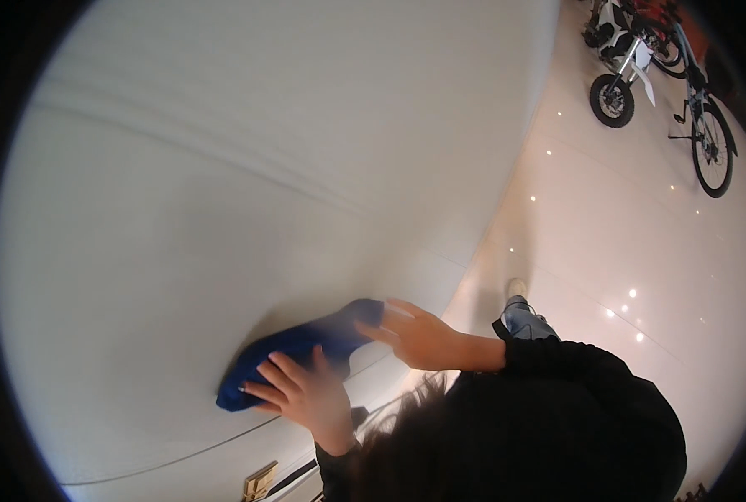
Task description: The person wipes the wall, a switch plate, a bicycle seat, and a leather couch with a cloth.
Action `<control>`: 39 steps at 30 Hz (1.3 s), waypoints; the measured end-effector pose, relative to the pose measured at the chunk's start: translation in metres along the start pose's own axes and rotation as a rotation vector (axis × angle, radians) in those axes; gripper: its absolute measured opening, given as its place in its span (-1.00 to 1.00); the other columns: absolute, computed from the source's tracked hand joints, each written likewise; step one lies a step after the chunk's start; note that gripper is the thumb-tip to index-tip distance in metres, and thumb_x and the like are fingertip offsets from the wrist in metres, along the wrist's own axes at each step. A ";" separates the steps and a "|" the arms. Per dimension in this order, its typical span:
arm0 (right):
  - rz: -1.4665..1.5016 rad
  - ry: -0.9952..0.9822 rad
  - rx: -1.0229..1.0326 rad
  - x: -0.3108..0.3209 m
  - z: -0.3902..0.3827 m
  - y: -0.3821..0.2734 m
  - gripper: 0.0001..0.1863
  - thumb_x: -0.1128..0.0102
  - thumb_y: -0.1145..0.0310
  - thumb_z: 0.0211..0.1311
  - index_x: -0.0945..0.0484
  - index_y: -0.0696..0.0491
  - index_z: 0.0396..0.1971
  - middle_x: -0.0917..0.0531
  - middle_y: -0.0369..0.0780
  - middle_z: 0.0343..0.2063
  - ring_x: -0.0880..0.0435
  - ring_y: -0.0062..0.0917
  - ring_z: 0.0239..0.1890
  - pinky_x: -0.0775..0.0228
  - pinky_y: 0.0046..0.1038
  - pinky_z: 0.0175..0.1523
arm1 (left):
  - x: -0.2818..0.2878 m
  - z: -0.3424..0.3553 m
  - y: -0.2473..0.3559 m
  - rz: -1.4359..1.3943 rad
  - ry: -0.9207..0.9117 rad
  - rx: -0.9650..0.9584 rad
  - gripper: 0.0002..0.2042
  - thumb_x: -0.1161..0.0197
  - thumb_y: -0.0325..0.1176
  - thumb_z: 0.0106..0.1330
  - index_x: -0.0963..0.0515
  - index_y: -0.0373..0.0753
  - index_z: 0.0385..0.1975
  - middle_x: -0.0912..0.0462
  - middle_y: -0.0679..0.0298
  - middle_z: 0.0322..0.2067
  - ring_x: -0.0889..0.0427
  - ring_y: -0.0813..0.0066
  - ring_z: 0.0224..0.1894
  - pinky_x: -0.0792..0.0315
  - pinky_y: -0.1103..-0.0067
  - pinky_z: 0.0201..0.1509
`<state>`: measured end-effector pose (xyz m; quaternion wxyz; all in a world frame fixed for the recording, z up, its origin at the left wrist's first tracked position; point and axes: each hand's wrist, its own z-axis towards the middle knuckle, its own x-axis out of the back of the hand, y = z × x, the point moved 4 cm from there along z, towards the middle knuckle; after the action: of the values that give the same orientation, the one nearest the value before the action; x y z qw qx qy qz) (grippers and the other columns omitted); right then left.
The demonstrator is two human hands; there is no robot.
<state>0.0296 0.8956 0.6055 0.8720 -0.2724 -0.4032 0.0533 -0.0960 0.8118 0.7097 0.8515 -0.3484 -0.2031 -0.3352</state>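
Note:
A dark blue cloth [302,343] lies stretched at a slant against a large white panel [289,192]. On its lower left part my left hand [302,393] rests flat, fingers spread over the fabric. My right hand [419,336] touches the upper right end of the cloth, its fingers stretched out and slightly blurred. The thumb side overlaps the fabric there. Both palms face the panel and are hidden. Black sleeves [590,368] cover my arms.
A thin dark seam [180,458] runs along the panel below the cloth, near a gold-coloured metal fitting [261,481]. To the right, the glossy tiled floor [607,226] carries my shoe [517,287]. Farther off stand a small motorbike [615,92] and a bicycle [712,151].

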 end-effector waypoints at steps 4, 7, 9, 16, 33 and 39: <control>0.023 -0.034 -0.088 0.024 -0.011 0.043 -0.19 -0.04 0.58 0.03 -0.02 0.04 0.35 -0.51 -0.10 -0.10 -0.40 -0.35 0.14 0.06 -0.22 0.39 | -0.007 0.032 0.061 -0.035 -0.037 -0.008 -0.32 -0.18 0.04 0.22 -0.22 -0.28 0.23 -0.28 0.02 0.18 -0.04 -0.37 0.29 0.15 -0.26 0.19; 0.070 -0.123 -0.101 0.041 -0.012 0.072 -0.21 -0.02 0.57 0.06 0.00 0.01 0.36 -0.50 -0.12 -0.08 -0.39 -0.37 0.15 0.10 -0.22 0.40 | -0.008 0.044 0.085 -0.033 -0.010 0.016 -0.31 -0.16 0.02 0.24 -0.18 -0.28 0.26 -0.22 0.00 0.23 0.02 -0.35 0.32 0.20 -0.25 0.22; 0.056 -0.133 -0.036 0.055 -0.012 0.080 -0.22 -0.01 0.52 0.10 0.02 -0.03 0.37 -0.49 -0.16 -0.04 -0.39 -0.40 0.16 0.13 -0.22 0.41 | -0.005 0.053 0.098 -0.046 0.017 0.048 -0.31 -0.14 0.01 0.26 -0.16 -0.29 0.28 -0.18 -0.01 0.27 0.06 -0.33 0.33 0.21 -0.23 0.24; -0.058 -0.128 0.107 0.079 -0.011 0.101 -0.28 0.05 0.39 0.19 0.03 -0.08 0.37 -0.47 -0.21 0.03 -0.36 -0.46 0.20 0.10 -0.22 0.40 | 0.019 0.078 0.137 -0.008 -0.081 0.313 -0.37 0.01 -0.03 0.36 -0.05 -0.20 0.35 -0.02 0.01 0.35 0.10 -0.19 0.38 0.13 -0.07 0.32; -0.016 0.001 0.007 0.193 -0.034 0.095 -0.24 -0.03 0.53 0.01 -0.11 0.04 0.32 -0.43 -0.22 -0.11 -0.39 -0.43 0.08 0.17 -0.12 0.39 | 0.086 0.128 0.184 0.117 -0.062 0.061 -0.39 -0.04 0.05 0.33 -0.19 -0.12 0.30 -0.22 0.11 0.27 -0.19 -0.15 0.28 -0.17 -0.06 0.18; 0.036 0.046 -0.014 0.274 -0.035 0.105 -0.24 -0.06 0.54 0.00 -0.14 0.04 0.31 -0.45 -0.23 -0.13 -0.41 -0.44 0.05 0.14 -0.09 0.38 | 0.132 0.159 0.216 0.118 -0.039 0.196 -0.40 -0.02 0.04 0.34 -0.19 -0.15 0.30 -0.22 0.06 0.26 -0.17 -0.19 0.28 -0.18 -0.07 0.17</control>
<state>0.2520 1.0549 0.7173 0.8780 -0.2866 -0.3786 0.0598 0.1316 0.9864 0.7943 0.8957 -0.2810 -0.2305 -0.2563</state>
